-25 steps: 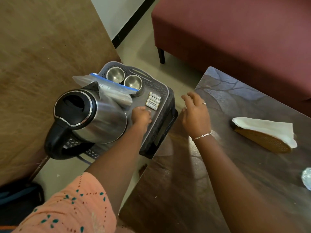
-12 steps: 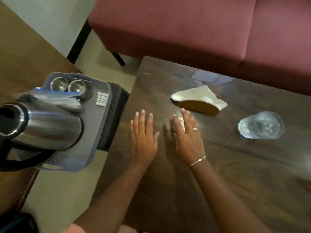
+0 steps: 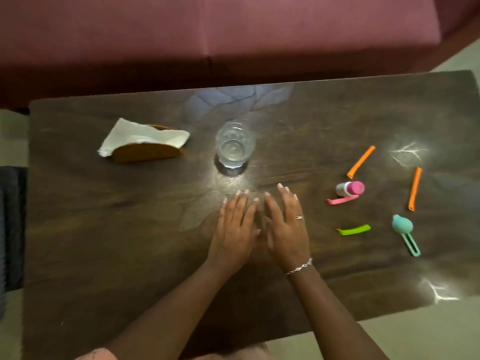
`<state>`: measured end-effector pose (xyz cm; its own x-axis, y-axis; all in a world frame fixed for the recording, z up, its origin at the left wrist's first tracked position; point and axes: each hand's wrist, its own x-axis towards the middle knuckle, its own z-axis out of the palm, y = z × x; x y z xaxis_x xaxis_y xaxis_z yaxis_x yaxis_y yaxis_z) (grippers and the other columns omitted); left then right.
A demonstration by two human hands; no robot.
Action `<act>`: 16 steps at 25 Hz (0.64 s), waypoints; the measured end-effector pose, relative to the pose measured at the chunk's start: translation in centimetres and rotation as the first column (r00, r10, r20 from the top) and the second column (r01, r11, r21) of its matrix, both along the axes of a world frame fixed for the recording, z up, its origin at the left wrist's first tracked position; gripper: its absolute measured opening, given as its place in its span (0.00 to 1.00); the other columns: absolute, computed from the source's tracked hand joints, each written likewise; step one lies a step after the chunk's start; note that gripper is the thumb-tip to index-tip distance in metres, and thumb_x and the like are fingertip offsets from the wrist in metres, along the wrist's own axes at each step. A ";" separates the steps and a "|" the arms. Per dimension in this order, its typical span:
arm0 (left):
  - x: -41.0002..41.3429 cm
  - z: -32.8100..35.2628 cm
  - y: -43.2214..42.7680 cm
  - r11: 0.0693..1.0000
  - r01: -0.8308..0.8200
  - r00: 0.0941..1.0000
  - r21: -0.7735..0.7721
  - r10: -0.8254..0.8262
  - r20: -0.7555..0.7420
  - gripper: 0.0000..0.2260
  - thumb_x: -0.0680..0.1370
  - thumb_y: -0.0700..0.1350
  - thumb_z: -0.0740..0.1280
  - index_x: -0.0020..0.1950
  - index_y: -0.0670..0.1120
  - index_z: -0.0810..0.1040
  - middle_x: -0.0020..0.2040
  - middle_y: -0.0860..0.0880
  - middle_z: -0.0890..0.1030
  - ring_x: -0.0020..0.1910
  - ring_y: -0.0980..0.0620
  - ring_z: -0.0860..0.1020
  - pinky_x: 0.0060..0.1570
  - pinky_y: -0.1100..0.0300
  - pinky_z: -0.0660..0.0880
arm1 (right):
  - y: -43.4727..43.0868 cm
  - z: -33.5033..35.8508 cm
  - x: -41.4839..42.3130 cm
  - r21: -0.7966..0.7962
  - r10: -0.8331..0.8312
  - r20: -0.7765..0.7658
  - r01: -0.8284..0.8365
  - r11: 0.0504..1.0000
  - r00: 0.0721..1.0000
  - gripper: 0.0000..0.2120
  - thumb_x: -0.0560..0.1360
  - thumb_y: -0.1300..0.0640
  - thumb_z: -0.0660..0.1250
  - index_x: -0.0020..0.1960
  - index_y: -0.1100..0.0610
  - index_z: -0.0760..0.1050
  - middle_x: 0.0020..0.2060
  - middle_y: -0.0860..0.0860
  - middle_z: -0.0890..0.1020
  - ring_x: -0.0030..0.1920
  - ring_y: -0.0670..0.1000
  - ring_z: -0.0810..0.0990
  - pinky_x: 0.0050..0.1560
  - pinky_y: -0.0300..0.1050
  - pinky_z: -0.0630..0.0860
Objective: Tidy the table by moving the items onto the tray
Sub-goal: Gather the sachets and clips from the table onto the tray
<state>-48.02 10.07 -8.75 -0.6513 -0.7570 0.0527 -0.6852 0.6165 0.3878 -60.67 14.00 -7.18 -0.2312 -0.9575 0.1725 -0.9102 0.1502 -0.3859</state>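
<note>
Waiting on the table are a glass, napkin holder, small pink-capped bottle and several clips; left hand and right hand are lying flat, open, empty; no tray is showing, so much is remaining.

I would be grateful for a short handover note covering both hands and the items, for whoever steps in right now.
Left hand: open, empty, flat over the dark wooden table.
Right hand: open, empty, beside the left.
Tray: out of view now.
Done: nothing can be judged from this view.
Left on the table: wooden napkin holder with white napkins, clear drinking glass, small white bottle with pink cap, two orange clip sticks, pink clip stick, green clip stick, teal clip tool.
</note>
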 end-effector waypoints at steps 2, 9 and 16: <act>-4.2 0.2 0.1 0.994 0.104 0.994 -0.014 -0.105 -0.036 0.24 0.74 0.49 0.60 0.68 0.41 0.62 0.67 0.38 0.72 0.68 0.40 0.68 0.68 0.42 0.63 | 2.2 0.3 -4.6 -0.065 -0.125 -0.007 0.124 0.990 0.992 0.19 0.73 0.62 0.59 0.64 0.59 0.66 0.64 0.62 0.69 0.66 0.59 0.65 0.69 0.52 0.60; -17.7 0.8 -1.5 0.959 0.283 0.953 0.005 -0.280 -0.116 0.30 0.60 0.43 0.79 0.60 0.39 0.75 0.58 0.40 0.79 0.58 0.40 0.77 0.59 0.43 0.72 | 10.1 -1.2 -19.7 0.003 -0.697 0.085 0.700 0.714 0.712 0.19 0.69 0.67 0.61 0.60 0.66 0.70 0.57 0.66 0.74 0.60 0.62 0.70 0.61 0.51 0.64; -24.7 -0.2 -2.1 0.880 0.405 0.914 0.247 -0.394 -0.094 0.16 0.71 0.38 0.70 0.58 0.41 0.75 0.57 0.43 0.77 0.56 0.41 0.76 0.52 0.49 0.75 | 12.7 -3.7 -25.5 0.368 -0.719 0.060 0.654 0.661 0.692 0.26 0.69 0.68 0.69 0.66 0.62 0.68 0.66 0.60 0.71 0.68 0.59 0.67 0.67 0.53 0.61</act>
<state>-72.72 7.96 -8.99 -0.9026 -0.4238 -0.0750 -0.3827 0.7106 0.5903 -86.13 26.69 -10.91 -0.8392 -0.5032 -0.2063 -0.4140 0.8370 -0.3578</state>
